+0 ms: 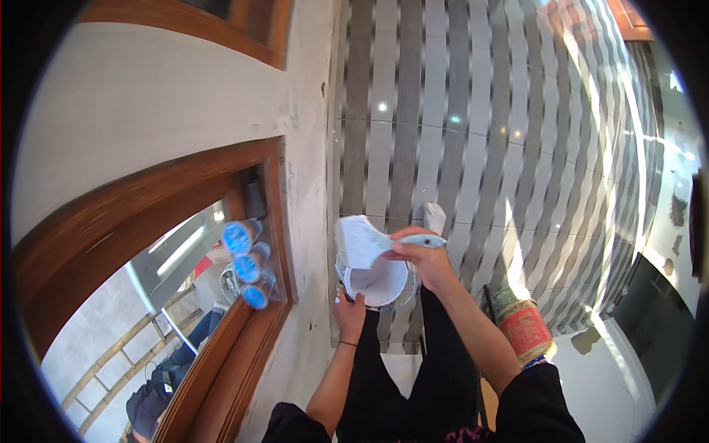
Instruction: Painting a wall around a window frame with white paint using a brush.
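Note:
My right hand [422, 253] grips a wide paintbrush [360, 242] by its pale handle, its fingers closed round it. The brush's broad white head points left, over the white bucket [382, 286]. The bucket's inside is whitish, and the brush partly hides its far rim. At the bucket's near left side, my left hand [348, 311] holds the rim, with the thumb showing at the edge. A dark band circles my left wrist.
To the left run a pale wall [148, 96] and a brown wooden window frame [283, 221]. Three blue-topped containers [251, 263] stand on its sill. Beyond the glass are a bamboo ladder [111, 362] and a person [159, 391]. A red-banded can [523, 325] stands right, by striped floor tiles [458, 162].

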A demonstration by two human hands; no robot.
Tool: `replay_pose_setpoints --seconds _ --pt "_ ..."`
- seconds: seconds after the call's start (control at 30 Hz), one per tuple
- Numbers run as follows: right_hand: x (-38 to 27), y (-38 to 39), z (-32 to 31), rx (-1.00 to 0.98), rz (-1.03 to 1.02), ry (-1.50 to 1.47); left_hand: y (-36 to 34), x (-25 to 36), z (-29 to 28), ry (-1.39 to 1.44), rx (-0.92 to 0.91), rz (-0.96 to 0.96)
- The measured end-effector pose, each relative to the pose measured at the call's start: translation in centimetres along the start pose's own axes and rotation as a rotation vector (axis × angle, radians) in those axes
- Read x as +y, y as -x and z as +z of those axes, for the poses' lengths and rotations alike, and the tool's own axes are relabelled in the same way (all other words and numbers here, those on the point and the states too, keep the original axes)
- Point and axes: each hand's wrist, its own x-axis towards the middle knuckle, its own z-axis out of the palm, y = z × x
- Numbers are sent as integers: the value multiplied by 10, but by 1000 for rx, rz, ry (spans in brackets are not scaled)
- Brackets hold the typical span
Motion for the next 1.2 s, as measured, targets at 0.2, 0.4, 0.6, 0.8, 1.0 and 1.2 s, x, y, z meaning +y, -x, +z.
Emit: replay_pose_setpoints --seconds 0.2,0.4,0.6,0.8,1.0,1.2 --pt "-127 144 35 58 -5 153 61 84 -65 2 218 292" --pt "-185 208 79 -44 -68 260 138 151 -149 95 210 117" --pt "-198 245 136 -136 -48 388 201 146 -190 328 325 166" --pt "-201 289 170 -169 -99 449 243 154 -232 284 414 243" --pt "-207 338 217 -158 -143 562 279 178 -265 190 399 277" --pt "-195 350 246 -241 -168 742 304 183 -261 260 534 246"
